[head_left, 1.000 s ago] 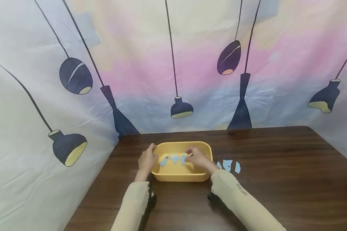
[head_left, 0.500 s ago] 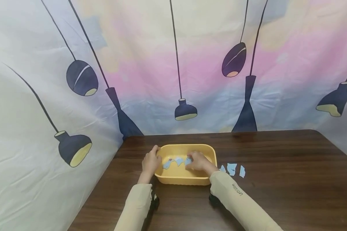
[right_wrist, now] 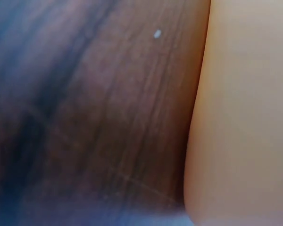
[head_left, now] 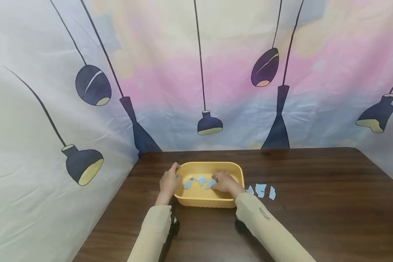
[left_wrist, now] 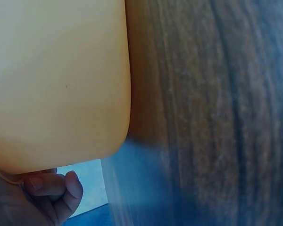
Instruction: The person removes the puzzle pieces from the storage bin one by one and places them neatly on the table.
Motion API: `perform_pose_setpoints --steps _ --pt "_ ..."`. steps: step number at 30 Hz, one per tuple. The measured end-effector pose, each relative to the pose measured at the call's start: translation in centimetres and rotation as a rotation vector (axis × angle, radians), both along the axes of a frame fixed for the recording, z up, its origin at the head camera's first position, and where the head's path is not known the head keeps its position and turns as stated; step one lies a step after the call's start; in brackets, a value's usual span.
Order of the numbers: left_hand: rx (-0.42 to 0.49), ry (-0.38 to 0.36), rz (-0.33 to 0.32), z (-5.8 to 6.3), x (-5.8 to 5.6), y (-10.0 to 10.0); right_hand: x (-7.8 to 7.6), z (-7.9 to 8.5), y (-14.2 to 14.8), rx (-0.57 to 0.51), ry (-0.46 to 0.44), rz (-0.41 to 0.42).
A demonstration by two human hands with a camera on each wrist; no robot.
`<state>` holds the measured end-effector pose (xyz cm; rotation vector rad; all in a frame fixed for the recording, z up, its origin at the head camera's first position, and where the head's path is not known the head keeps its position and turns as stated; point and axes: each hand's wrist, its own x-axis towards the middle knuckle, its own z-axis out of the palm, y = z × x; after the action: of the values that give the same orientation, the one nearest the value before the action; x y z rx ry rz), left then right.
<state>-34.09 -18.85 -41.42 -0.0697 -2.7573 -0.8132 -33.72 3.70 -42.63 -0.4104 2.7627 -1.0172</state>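
Note:
A yellow plastic basin (head_left: pixel 206 203) stands on the table with several torn light-blue paper pieces lying inside. At its left end my left hand (head_left: pixel 169 181) grips the rim; in the left wrist view its curled fingers (left_wrist: pixel 49 186) show below the basin wall (left_wrist: pixel 61 94). My right hand (head_left: pixel 227 183) reaches over the right side into the basin. Its bent fingers pinch the right end of a slanted paper piece (head_left: pixel 210 184), though the fingertips are partly hidden. To the left lie a second piece (head_left: pixel 201 180) and a third (head_left: pixel 188 185), apart from both hands.
Right of the basin, more blue paper pieces (head_left: pixel 260 190) lie on the dark wooden table (head_left: pixel 314 211). One is partly covered by the right forearm. A cloth printed with hanging lamps (head_left: pixel 210 124) hangs behind the table.
My right hand has lowered onto the rightmost paper piece in the basin, which has turned from nearly upright to slanted. The left hand stays on the rim; the head view shifted slightly.

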Motion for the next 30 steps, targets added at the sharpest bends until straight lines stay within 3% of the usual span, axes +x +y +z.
perform_pose_setpoints --steps 13,20,23,26,30 --pt "0.025 0.011 0.008 -0.5 0.4 -0.2 0.1 -0.2 0.1 -0.128 -0.053 -0.029" --pt "0.015 0.032 0.019 -0.3 0.4 -0.3 0.1 0.1 -0.3 -0.341 -0.082 0.083" --pt "0.013 0.022 0.009 -0.4 0.5 -0.2 0.3 0.2 -0.2 -0.422 -0.093 0.092" --pt "0.014 0.018 -0.015 -0.4 0.6 0.0 0.7 0.5 0.2 -0.44 -0.061 0.069" --pt "0.022 0.065 -0.022 -0.3 0.5 0.0 1.1 1.4 0.7 -0.444 0.002 0.08"
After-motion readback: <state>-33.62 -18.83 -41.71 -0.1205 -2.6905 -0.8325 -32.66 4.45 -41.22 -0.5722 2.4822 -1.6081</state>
